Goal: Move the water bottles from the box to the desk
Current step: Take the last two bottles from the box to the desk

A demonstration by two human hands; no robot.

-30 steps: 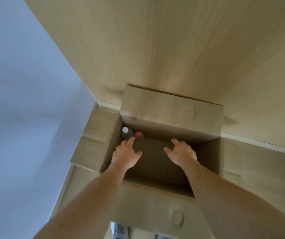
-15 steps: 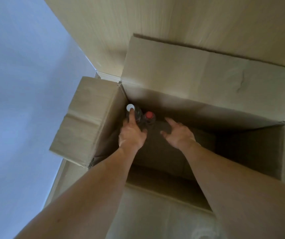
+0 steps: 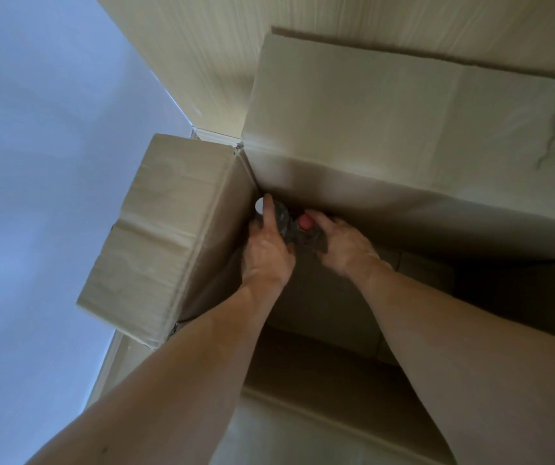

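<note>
Two water bottles stand in the far left corner of an open cardboard box (image 3: 182, 236). One has a white cap (image 3: 260, 205), the other a red cap (image 3: 305, 223). My left hand (image 3: 267, 253) is wrapped round the white-capped bottle, index finger up along its neck. My right hand (image 3: 343, 245) grips the red-capped bottle just below its cap. Both bottle bodies are mostly hidden by my hands and the box's shadow.
The box's flaps stand open: one at the left (image 3: 155, 243), one at the far side (image 3: 403, 122), one at the near side (image 3: 319, 427). A wooden panel (image 3: 235, 45) rises behind the box and a pale wall (image 3: 34, 162) is at the left.
Both hands reached deeper into the box's far left corner. The left hand closed round the white-capped bottle, and the right hand moved left and took hold of the red-capped one.
</note>
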